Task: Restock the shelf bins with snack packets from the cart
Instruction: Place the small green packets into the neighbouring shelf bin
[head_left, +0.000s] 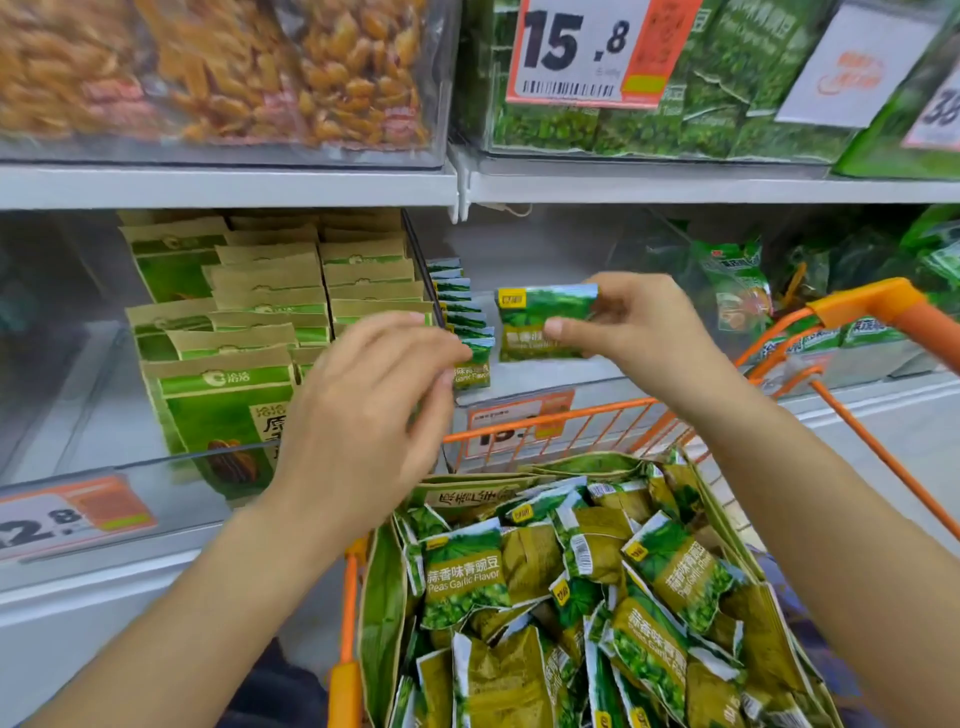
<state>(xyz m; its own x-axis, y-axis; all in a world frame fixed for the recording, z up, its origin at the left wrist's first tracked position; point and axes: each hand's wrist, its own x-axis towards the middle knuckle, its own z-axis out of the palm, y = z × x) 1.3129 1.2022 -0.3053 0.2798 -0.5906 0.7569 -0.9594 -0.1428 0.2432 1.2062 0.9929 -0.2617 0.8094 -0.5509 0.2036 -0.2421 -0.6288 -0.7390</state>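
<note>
Orange price tag (597, 52) reading 15.8, kraft sunflower-seed bags (223, 405), blurred, perhaps dried-fruit packs (208, 67)

Single head-worn view, close in, facing forward and down: shelves (228, 184) far, cart (613, 597) near right, upper edges apparently blurred.

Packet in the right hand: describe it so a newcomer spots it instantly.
Find the orange cart below the shelves; above its front rail both hands meet. The right hand pinches one green pea packet upright in the air, apart from the row of packets standing in the bin.
</note>
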